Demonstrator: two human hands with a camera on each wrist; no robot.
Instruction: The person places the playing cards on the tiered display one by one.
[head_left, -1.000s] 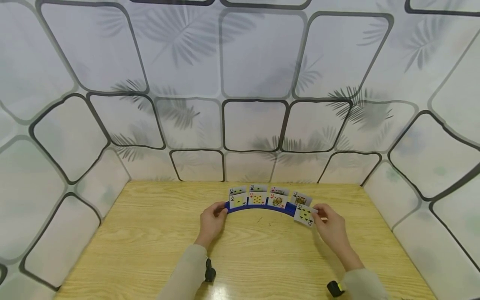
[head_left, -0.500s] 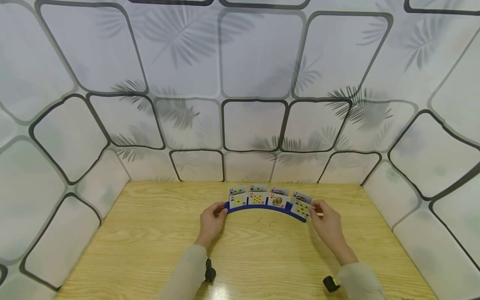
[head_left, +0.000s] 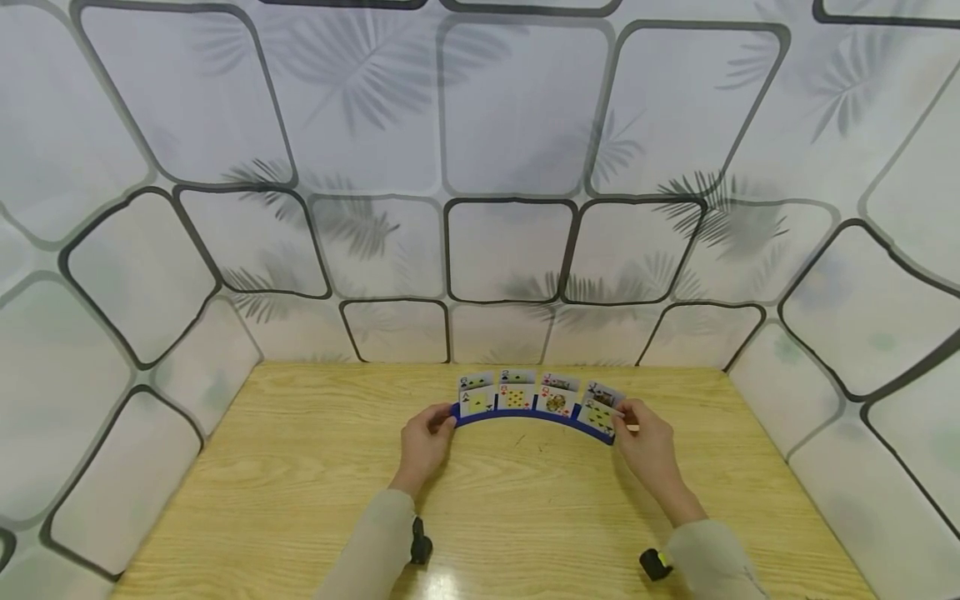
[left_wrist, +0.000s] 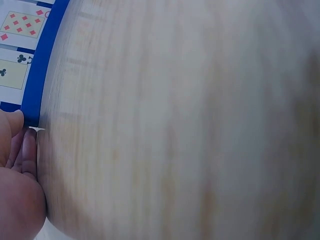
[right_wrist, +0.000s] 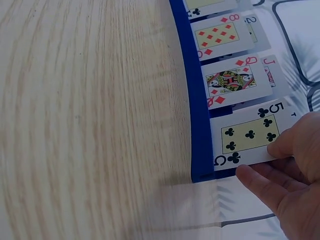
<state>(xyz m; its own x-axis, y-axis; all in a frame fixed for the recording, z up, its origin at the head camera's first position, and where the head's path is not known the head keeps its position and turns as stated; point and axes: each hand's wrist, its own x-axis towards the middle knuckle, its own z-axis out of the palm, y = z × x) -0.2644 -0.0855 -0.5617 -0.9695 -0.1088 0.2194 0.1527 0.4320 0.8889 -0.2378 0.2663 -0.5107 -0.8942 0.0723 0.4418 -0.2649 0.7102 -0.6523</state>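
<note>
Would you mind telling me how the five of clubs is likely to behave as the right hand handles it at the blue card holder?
The five of clubs looks thin and flat, so probably light and bendy. Its smooth face may slide between the right hand's fingers. Standing in the blue card holder, it probably leans on the slot and would fall flat outside it.

The counter [head_left: 300, 483] is light wood-grain board, smooth, with a glossy patch at its near edge. The card holder [right_wrist: 192, 100] is solid blue plastic with a matt, even finish. The playing cards [right_wrist: 235, 80] are printed card stock, smooth, with a slight sheen. The five of clubs [right_wrist: 250, 134] has the same coated surface. The wall covering [head_left: 517, 125] looks like a smooth printed sheet with a faint gloss. The sleeves [head_left: 371, 542] are soft, matt, beige cloth.
</note>
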